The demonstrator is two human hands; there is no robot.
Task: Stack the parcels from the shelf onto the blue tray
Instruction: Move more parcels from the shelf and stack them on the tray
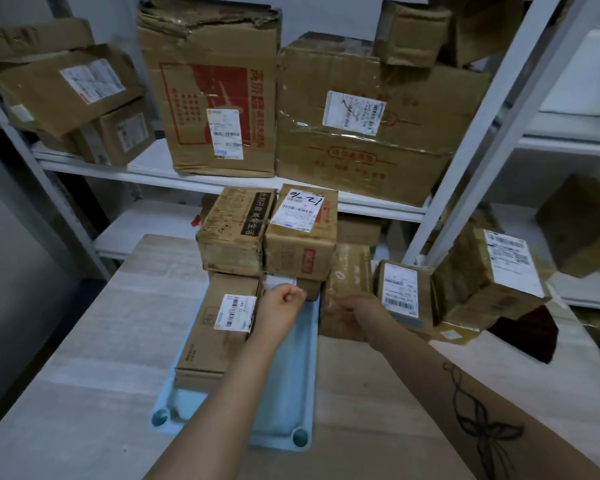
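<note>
Head view: brown parcel (pixel 349 289) stood just ahead of the right hand (pixel 359 315), beside the blue tray (pixel 291 375).
Right hand: gripped its near face.
Left hand (pixel 281 304): fisted, apparently empty.
Handling: stiff cardboard, slick tape; probably best held by its side edges.

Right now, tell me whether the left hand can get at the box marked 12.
Probably yes. The left hand is fisted just below the stack, and the box marked 12 sits on top with its front and top bare. The right hand is off to the side on another parcel.

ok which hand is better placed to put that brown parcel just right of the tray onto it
Right. The right hand is already on the brown parcel beside the blue tray; the left hand is fisted over the tray.
</note>
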